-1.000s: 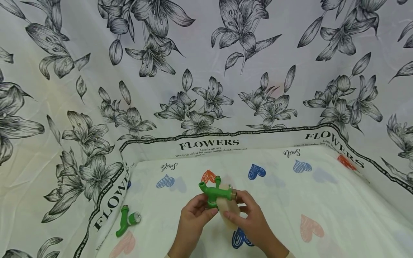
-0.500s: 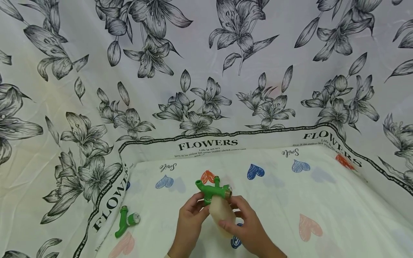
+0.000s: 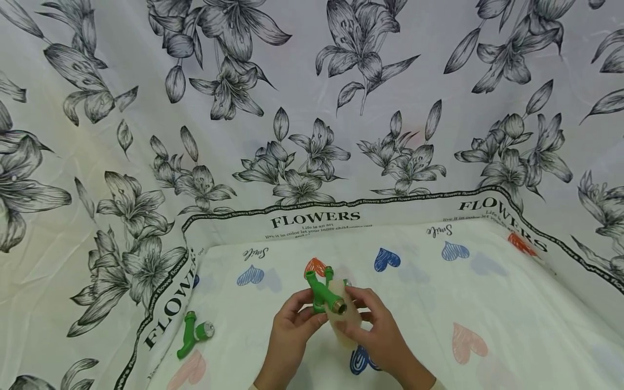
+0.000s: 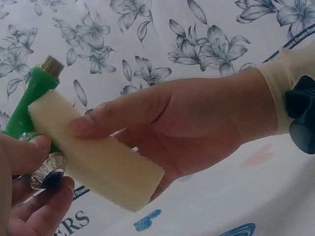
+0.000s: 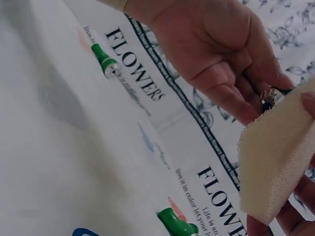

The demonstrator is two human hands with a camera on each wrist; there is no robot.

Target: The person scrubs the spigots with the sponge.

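Relative to the frame half a second earlier, the green faucet with a brass threaded end (image 3: 322,292) has rotated: its threaded end, previously directed to the right, now points down toward the head camera, and its curved spout stands higher. The cream-coloured, porous sponge block (image 4: 108,157) has also turned, showing a narrower side to the head camera. The second green faucet with a silver-coloured end (image 3: 189,336) remains at the left side of the work surface.

Left hand (image 3: 294,330): grasping the faucet, thumb and fingers closed around its silver-coloured knob with a dark centre (image 4: 42,174). Right hand (image 3: 377,333): grasping the sponge between thumb and fingers. The faucet is held above the surface, between the two hands. The sponge overlaps the faucet body in the left wrist view; whether they touch cannot be determined.

Work surface: white cloth printed with red, pink and blue hearts (image 3: 419,330). Behind it: a white curtain with black line-drawn lilies (image 3: 302,81). A dark device (image 4: 301,113) is fitted at the right wrist, over a pale sleeve (image 4: 275,86).
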